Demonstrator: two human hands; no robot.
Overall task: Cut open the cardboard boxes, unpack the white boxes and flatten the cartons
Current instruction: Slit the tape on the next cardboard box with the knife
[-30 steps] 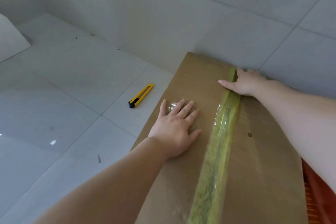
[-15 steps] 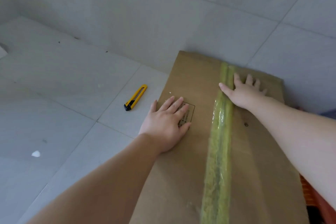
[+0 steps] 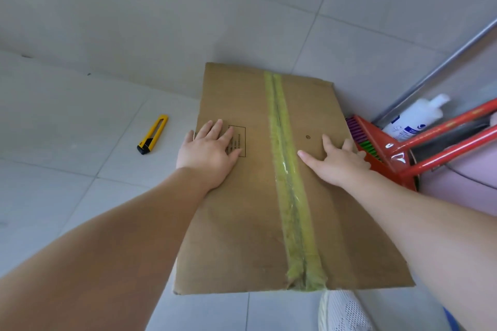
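A flattened cardboard carton (image 3: 271, 183) lies on the tiled floor (image 3: 80, 169), its far edge close to the wall. A strip of yellowish tape (image 3: 285, 169) runs lengthwise down its middle, over a seam. The left hand (image 3: 207, 153) rests flat on the carton near its left edge, grip spread, fingers straight and partly covering a printed rectangular mark (image 3: 239, 140). The right hand (image 3: 336, 161) presses on the carton to the right of the tape, grip spread, fingers splayed and reaching the carton's right edge. A yellow utility knife (image 3: 152, 134) lies on the floor, left of the carton and apart from it. Right of the carton stand a red broom (image 3: 382, 148) and a white bottle (image 3: 414, 118). A white shoe (image 3: 344, 309) shows at the carton's near edge.
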